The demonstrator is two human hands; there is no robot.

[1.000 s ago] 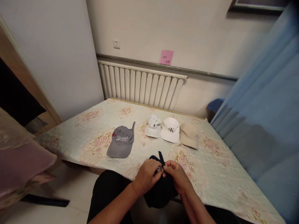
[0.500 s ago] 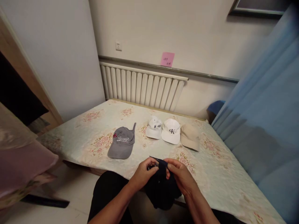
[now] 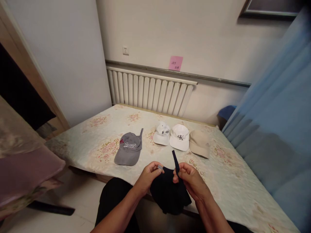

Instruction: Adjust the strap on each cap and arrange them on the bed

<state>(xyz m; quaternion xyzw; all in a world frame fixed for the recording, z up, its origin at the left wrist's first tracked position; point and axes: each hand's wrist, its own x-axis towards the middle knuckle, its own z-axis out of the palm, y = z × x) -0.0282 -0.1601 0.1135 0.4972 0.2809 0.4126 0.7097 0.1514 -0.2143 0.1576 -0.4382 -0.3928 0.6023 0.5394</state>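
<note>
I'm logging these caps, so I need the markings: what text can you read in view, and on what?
"Always": white script on the gray baseball cap.
"CK": front of the middle white baseball cap; the first letter is blurred and could be "G".
"284", apparently: pink paper note on the wall; its lower line is unreadable.
Too small or blurred: the gray cap's red patch and the line under its script.
Dark cap: none readable.

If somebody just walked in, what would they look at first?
Probably the dark cap at the bottom middle, with the left hand on one side and the right hand pinching its upright strap. Next might come the gray cap on the flowery cloth to the left, then three pale caps in a row behind the dark one.
</note>
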